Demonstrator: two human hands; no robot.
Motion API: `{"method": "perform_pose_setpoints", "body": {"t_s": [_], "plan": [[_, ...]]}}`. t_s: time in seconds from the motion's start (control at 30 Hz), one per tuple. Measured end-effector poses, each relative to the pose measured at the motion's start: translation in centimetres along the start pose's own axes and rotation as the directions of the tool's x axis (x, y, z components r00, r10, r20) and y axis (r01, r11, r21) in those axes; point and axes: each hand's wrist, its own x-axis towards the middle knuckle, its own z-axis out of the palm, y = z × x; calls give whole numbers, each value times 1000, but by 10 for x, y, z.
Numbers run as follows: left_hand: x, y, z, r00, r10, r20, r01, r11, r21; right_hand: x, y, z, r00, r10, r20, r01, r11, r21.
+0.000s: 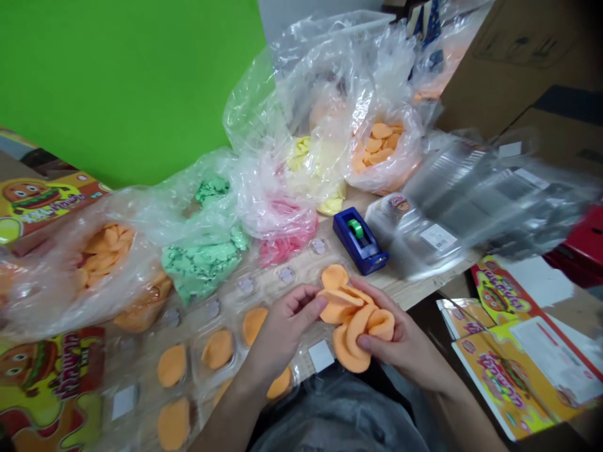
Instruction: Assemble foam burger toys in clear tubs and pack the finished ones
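Head view: right hand (pixel 400 342) clamped on fanned discs (pixel 355 326), left hand (pixel 282 326) pinching top one, hands together. Risk, we judge: loose fan slips, discs drop onto trays (pixel 194 339) under left hand; soft discs stick, two lift.

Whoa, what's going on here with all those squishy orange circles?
A person holds a bunch of orange discs in the right hand, and the left hand pinches the top one. Under the hands lies a clear tray, and some of its cups have the same kind of disc in them. Behind it sit plastic bags of green pieces, pink pieces, yellow pieces and orange pieces, plus a blue tape dispenser.
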Motion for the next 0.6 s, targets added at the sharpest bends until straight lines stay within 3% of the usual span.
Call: {"method": "perform_pose_setpoints", "body": {"t_s": [0.07,0.13,0.2,0.27,0.33,0.37,0.43,0.5,0.6], "plan": [[-3,-3,-9,999,7,-46,-14,988,-157,1,4,1,998,61,8,-62,995,79],[-8,-7,-18,994,15,-104,-33,983,-179,0,7,0,992,125,-13,-121,977,178],[-15,-12,-27,990,22,-141,-22,1000,5,-1,9,-2,985,157,-74,-134,960,247],[-23,-23,-32,990,56,-127,-12,947,322,-2,11,-6,976,164,-146,-119,954,276],[-31,-41,-33,981,187,-53,-111,762,638,-3,11,-10,962,167,-216,-99,951,294],[-34,-51,-33,959,281,33,-207,617,759,-3,12,-12,955,173,-242,-95,949,301],[-37,-74,-33,872,402,280,-404,268,875,-3,12,-14,944,180,-277,-91,948,306],[-37,-92,-34,799,367,477,-513,1,858,-3,11,-15,940,179,-289,-89,950,299],[-37,-105,-35,791,251,559,-544,-133,829,-3,11,-15,941,173,-291,-83,951,297]]}}
